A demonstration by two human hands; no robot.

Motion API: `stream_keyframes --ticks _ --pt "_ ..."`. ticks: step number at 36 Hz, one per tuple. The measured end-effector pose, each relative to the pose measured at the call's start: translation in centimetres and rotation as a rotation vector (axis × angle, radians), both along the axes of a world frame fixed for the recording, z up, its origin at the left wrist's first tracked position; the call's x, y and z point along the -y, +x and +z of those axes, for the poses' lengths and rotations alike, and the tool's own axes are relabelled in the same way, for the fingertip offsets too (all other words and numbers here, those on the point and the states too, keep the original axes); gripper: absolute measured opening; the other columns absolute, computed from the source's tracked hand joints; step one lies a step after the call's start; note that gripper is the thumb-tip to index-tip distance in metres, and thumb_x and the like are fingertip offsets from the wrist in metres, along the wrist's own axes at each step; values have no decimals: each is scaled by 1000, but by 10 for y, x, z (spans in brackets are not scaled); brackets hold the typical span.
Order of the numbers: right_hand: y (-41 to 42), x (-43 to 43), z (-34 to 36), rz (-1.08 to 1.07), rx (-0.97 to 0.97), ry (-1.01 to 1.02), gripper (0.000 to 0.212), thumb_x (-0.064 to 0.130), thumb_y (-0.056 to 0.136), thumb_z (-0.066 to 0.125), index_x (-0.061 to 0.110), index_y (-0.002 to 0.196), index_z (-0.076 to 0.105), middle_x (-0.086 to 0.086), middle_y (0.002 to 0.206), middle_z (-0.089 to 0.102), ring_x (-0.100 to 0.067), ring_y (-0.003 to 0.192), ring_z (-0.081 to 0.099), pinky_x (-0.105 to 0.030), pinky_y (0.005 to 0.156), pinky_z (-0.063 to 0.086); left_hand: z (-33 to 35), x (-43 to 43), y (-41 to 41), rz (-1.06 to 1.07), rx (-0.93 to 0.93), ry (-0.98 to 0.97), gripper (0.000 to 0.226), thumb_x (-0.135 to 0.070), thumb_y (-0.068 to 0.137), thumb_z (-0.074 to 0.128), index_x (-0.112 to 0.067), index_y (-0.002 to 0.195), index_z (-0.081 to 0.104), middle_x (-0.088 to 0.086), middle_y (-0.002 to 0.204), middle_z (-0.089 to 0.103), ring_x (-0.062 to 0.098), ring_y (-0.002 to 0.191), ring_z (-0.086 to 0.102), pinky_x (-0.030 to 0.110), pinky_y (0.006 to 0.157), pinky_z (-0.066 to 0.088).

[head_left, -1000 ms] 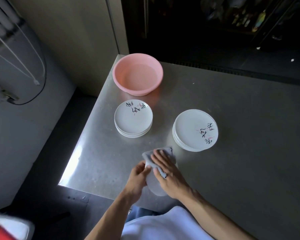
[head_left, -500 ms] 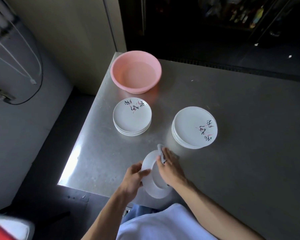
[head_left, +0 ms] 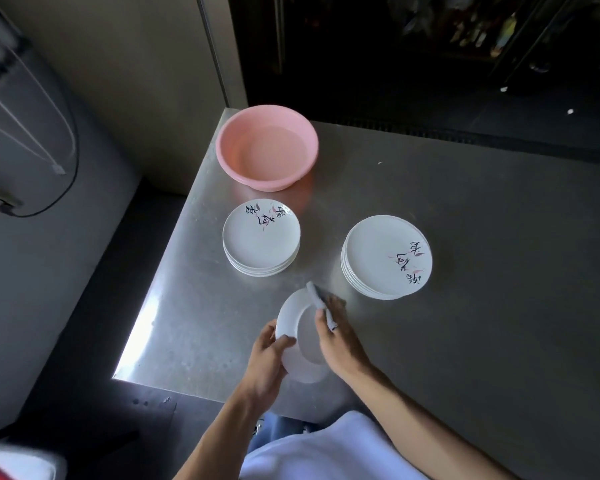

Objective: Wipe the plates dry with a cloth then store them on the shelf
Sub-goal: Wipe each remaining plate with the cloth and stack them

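Note:
A white plate (head_left: pixel 302 341) is tilted on edge above the table's near edge. My left hand (head_left: pixel 265 363) grips its left rim, thumb on the face turned to me. My right hand (head_left: pixel 336 336) holds a grey cloth (head_left: pixel 315 295) against the plate's far side; only a strip of the cloth shows over the upper rim. A stack of small patterned plates (head_left: pixel 261 237) sits in the middle left of the table. A stack of larger patterned plates (head_left: pixel 386 257) sits to its right.
A pink basin (head_left: pixel 266 147) with water stands at the far left corner of the steel table (head_left: pixel 482 271). The table's left edge drops to a dark floor. A dark shelving area with bottles lies behind the table. A cable hangs on the left wall.
The cloth lay over the plate's near face under my right hand; the plate has since turned up on edge and the cloth and right hand have gone to its far side.

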State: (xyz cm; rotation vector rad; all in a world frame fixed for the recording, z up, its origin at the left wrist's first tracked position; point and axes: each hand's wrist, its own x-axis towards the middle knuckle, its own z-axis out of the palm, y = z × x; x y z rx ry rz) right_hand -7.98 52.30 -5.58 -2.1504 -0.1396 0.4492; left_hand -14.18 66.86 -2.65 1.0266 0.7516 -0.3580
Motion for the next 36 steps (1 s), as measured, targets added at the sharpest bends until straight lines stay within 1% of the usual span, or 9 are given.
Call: stream_keyframes --ticks 6,9,12,19,23,26,30,33,36 --pt "-22 -3 2 358 304 -38 62 46 109 25 4 153 34 -8 164 23 -22 154 12 -36 125 13 6 -7 5 -178 47 135 20 -5 103 55 -8 107 74 9 96 76 19 86 69 32 72 55" --pt "-10 5 -3 207 155 -168 66 52 106 19 11 157 28 1 165 17 -21 154 13 -42 125 13 6 -10 6 -193 32 117 20 -9 102 60 -10 117 73 11 104 77 19 91 70 35 76 58" --pt "2 6 -1 31 90 -191 59 46 102 20 28 159 24 2 153 41 -21 141 34 -40 120 24 6 -8 7 -192 17 109 21 -12 101 62 -12 119 73 9 104 77 17 91 71 36 77 58" --pt "-21 11 2 459 360 -144 55 44 109 24 14 153 37 0 165 23 -21 154 13 -36 125 11 1 -2 3 -146 38 48 32 -11 83 71 -6 115 70 19 111 75 27 96 72 42 80 57" --pt "-9 11 -2 92 94 -273 86 70 94 3 18 153 40 0 164 28 -18 152 22 -36 123 18 -10 0 2 22 -26 -58 19 8 95 57 -4 110 59 19 98 69 27 81 69 34 64 56" --pt "-4 11 -8 -65 -94 -316 89 63 86 2 16 152 38 -12 162 31 -28 148 27 -38 122 18 -11 1 4 92 -75 -45 19 2 87 56 -5 105 56 18 92 64 28 81 64 35 61 55" --pt "-16 1 -7 128 83 -277 83 65 98 2 11 157 25 0 165 4 -20 155 5 -33 125 4 -8 0 9 -33 -56 33 28 -11 94 53 -18 115 69 11 103 74 26 91 69 37 73 55" --pt "-25 -7 1 327 297 -117 63 49 108 21 7 153 34 -5 163 25 -23 153 17 -36 125 13 -2 -1 9 -169 -5 85 32 -16 104 48 -25 124 71 8 116 76 25 108 72 45 93 56" --pt "-20 -3 -6 343 343 -134 57 43 110 25 7 153 38 -7 161 32 -23 152 22 -38 124 17 -1 -3 6 -161 -17 108 23 -17 106 53 -17 122 70 11 115 76 26 105 72 45 90 59"
